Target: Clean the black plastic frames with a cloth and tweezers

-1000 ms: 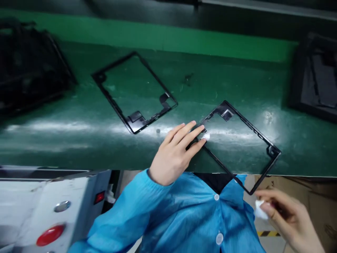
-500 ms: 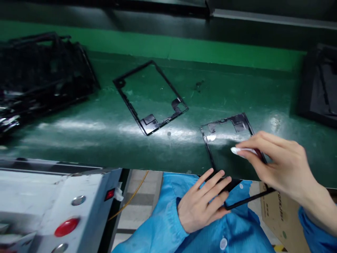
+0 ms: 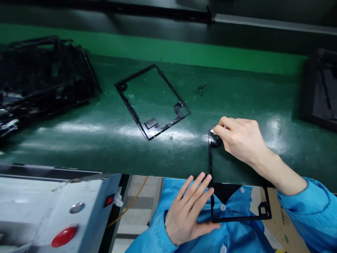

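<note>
A thin black rectangular frame lies partly on the green bench and juts over its front edge. My left hand is at its near left corner, fingers extended along the left side and thumb at the bottom bar. My right hand pinches a small white pointed tool, mostly hidden by the fingers; its tip is at the frame's far left corner. That hand covers much of the frame's far side. A second black frame, with dark patches at its corners, rests at an angle farther left.
A pile of black frames sits at the left. Small dark bits lie on the bench. At the right stands a dark box. A grey machine with a red button is at the lower left.
My right hand has moved left and away from me, bringing the white tool to the frame's far left corner. The frame has turned to lie squarer, and my left hand has shifted slightly left.
</note>
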A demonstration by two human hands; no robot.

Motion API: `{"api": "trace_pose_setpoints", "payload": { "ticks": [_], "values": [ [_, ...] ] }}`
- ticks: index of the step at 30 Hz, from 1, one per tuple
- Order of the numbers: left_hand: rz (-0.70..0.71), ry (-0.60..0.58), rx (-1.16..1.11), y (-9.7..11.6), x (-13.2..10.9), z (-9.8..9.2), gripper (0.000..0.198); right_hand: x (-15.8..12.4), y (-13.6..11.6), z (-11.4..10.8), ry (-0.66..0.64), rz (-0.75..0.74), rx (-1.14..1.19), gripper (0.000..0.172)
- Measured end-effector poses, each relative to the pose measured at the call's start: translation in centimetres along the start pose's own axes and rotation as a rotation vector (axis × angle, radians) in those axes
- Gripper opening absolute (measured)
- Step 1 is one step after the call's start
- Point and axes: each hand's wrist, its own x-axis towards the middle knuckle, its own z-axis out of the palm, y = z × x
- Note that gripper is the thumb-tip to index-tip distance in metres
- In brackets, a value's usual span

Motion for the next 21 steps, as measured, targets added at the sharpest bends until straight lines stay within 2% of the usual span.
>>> {"api": "trace_pose_setpoints", "payload": {
  "ticks": [8,12,17,21],
  "values": [
    [0.003,0.004,-0.023,-0.1,-0.2,0.0,0.066,-0.8,-0.9,0.9,0.086,0.072,0.030,0.027],
    [0.014,-0.011,-0.021,-0.3,-0.1,-0.2,0.066,-0.6,-1.0,0.9,0.106,0.028,-0.017,0.026],
    [0.039,-0.017,-0.018,-0.5,0.0,-0.3,0.065,-0.9,-1.4,0.4,0.067,-0.041,0.018,0.027],
    [0.032,-0.013,0.002,-0.5,-0.3,-0.1,0.077,-1.0,-1.4,0.2,0.025,-0.019,0.053,0.029]
  ]
}}
